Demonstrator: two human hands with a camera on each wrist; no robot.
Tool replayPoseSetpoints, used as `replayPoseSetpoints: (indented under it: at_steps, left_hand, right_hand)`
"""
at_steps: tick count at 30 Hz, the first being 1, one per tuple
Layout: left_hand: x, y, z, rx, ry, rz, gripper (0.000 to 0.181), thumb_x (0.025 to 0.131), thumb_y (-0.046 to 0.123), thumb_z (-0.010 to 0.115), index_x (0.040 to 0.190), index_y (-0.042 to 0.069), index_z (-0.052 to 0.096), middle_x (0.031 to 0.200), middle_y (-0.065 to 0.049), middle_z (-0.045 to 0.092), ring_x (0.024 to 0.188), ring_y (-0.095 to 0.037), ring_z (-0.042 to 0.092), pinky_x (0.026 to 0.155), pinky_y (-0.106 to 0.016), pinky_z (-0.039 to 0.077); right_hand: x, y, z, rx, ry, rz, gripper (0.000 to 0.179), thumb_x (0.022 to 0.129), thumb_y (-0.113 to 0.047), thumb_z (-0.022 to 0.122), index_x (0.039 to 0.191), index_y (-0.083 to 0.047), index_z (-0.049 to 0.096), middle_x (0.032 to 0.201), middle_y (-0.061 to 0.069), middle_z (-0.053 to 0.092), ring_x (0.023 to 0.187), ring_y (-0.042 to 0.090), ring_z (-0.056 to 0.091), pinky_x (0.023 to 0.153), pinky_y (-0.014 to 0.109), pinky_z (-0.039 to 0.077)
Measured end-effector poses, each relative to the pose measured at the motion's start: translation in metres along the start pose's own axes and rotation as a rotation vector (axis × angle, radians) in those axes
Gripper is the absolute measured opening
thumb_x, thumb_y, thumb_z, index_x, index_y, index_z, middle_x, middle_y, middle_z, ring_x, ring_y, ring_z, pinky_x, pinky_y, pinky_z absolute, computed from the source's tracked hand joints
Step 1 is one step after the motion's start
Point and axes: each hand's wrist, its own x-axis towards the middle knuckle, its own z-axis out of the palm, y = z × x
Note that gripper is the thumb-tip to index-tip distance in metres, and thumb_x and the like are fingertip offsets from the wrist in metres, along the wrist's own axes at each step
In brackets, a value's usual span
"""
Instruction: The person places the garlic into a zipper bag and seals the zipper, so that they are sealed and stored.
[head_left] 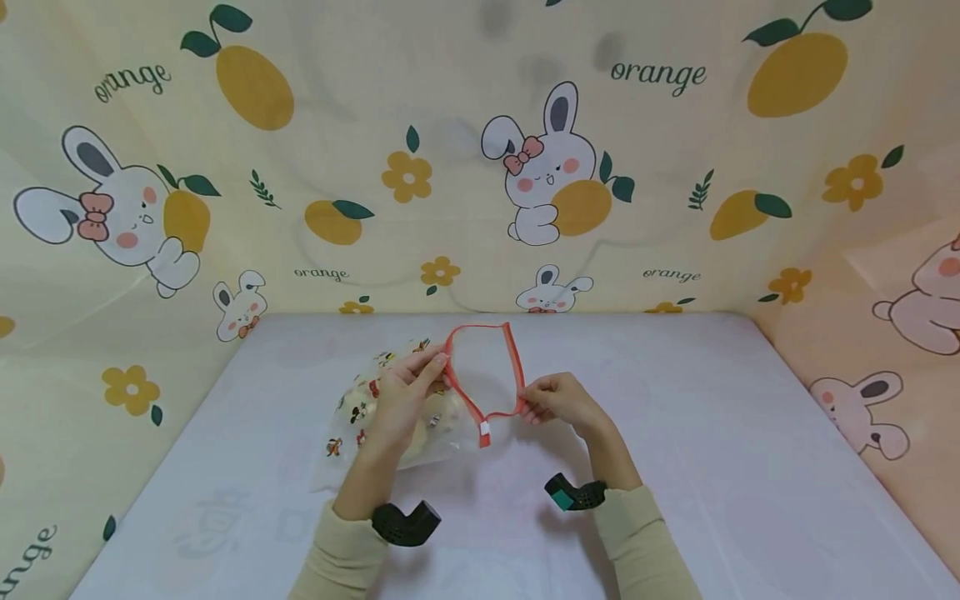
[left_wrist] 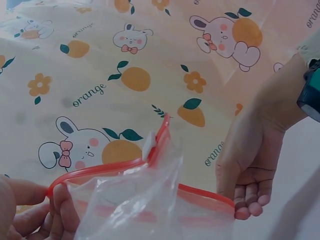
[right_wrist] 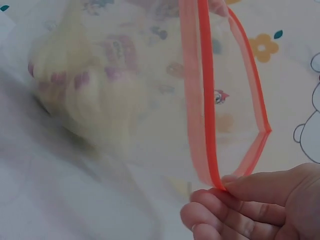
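A see-through zip bag (head_left: 358,433) with small cartoon prints lies on the table, its red-edged mouth spread wide. My left hand (head_left: 402,396) pinches the red rim on its left side. On the opposite side, my right hand (head_left: 561,402) pinches the rim between thumb and fingers, as the right wrist view also shows. A white slider (head_left: 484,428) sits at the near corner of the red zip. Inside the bag is a soft-looking cream thing (right_wrist: 95,100) with purple spots; its kind cannot be made out through the plastic.
A white-covered table (head_left: 712,467) stretches around the bag. Behind it hangs a cream curtain (head_left: 450,67) printed with rabbits and oranges, and similar sheets stand at both sides. Each wrist wears a black camera (head_left: 406,523).
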Motion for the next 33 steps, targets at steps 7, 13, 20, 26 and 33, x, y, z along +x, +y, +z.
replayPoseSetpoints:
  at_steps: [7, 13, 20, 26, 33]
  left_hand:
    - [0.001, -0.006, 0.005, 0.026, 0.002, -0.031, 0.032, 0.096, 0.004, 0.054, 0.125, -0.01, 0.058, 0.074, 0.012, 0.064, 0.066, -0.002, 0.059, 0.067, -0.013, 0.054]
    - [0.002, -0.012, 0.011, 0.018, -0.034, -0.046, 0.034, 0.096, 0.002, 0.054, 0.126, -0.013, 0.055, 0.069, 0.012, 0.062, 0.063, -0.001, 0.057, 0.064, -0.012, 0.052]
    - [0.001, -0.018, 0.019, 0.023, -0.049, -0.07, 0.032, 0.096, 0.001, 0.053, 0.124, -0.012, 0.057, 0.068, 0.011, 0.062, 0.061, 0.0, 0.056, 0.059, -0.011, 0.05]
    - [0.004, -0.031, 0.025, 0.074, -0.067, -0.053, 0.03, 0.095, 0.0, 0.055, 0.121, -0.015, 0.058, 0.071, 0.01, 0.062, 0.064, -0.001, 0.057, 0.062, -0.012, 0.053]
    - [0.003, -0.039, 0.027, 0.108, -0.059, -0.082, 0.031, 0.094, 0.002, 0.056, 0.12, -0.014, 0.058, 0.072, 0.01, 0.063, 0.064, -0.001, 0.058, 0.062, -0.012, 0.054]
  right_hand:
    - [0.005, 0.004, 0.002, 0.024, 0.067, 0.043, 0.031, 0.095, -0.015, 0.059, 0.108, 0.013, 0.064, 0.066, -0.004, 0.065, 0.06, 0.008, 0.061, 0.061, 0.019, 0.056]
    - [0.008, 0.008, 0.002, 0.039, 0.091, 0.038, 0.033, 0.095, -0.014, 0.06, 0.109, 0.015, 0.064, 0.064, -0.005, 0.064, 0.058, 0.006, 0.06, 0.059, 0.017, 0.056]
    - [0.009, 0.008, 0.003, 0.037, 0.123, 0.033, 0.031, 0.094, -0.012, 0.06, 0.108, 0.015, 0.064, 0.064, -0.006, 0.062, 0.059, 0.006, 0.058, 0.058, 0.017, 0.055]
    - [0.009, 0.007, 0.003, 0.026, 0.14, 0.03, 0.032, 0.094, -0.013, 0.061, 0.11, 0.015, 0.064, 0.066, -0.006, 0.064, 0.06, 0.006, 0.059, 0.059, 0.017, 0.056]
    - [0.01, 0.008, 0.004, 0.033, 0.143, 0.025, 0.031, 0.093, -0.012, 0.062, 0.11, 0.014, 0.064, 0.066, -0.006, 0.065, 0.06, 0.007, 0.061, 0.06, 0.018, 0.057]
